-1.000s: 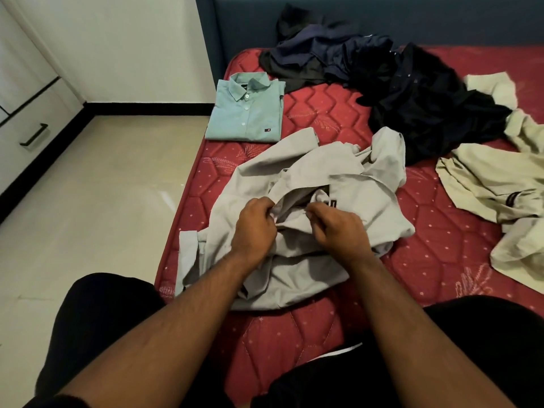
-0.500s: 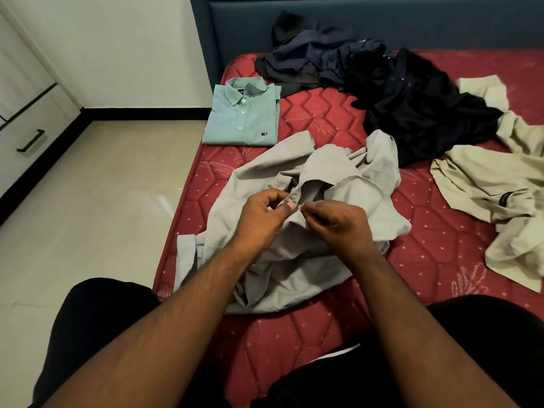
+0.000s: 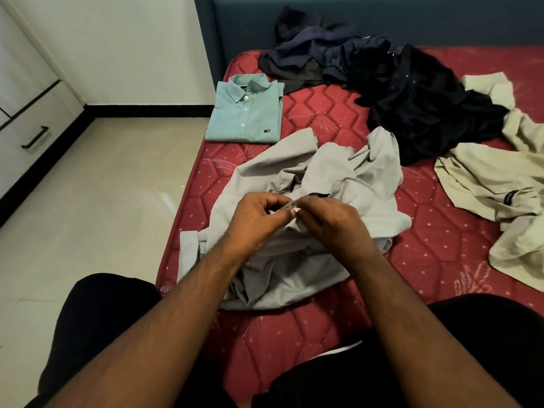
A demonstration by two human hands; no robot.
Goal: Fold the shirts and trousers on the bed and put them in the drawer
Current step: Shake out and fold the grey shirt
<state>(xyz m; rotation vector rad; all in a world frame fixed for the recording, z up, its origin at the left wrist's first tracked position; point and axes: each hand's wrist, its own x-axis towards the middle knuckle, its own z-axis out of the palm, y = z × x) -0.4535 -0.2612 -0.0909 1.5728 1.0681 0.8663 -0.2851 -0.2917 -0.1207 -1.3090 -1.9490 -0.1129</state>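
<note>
Ideally, with left hand (image 3: 259, 217) and right hand (image 3: 329, 219) both pinching the grey shirt (image 3: 338, 184), seemingly at a button, fasten it before spreading it flat.

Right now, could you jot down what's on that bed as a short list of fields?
being worked on: grey shirt, crumpled, in front of the person
left hand: pinching the grey fabric
right hand: pinching the same fabric
already folded: green shirt, near the bed's left edge
waiting: dark clothes pile by the headboard; cream garments on the right
surface: red mattress
</note>
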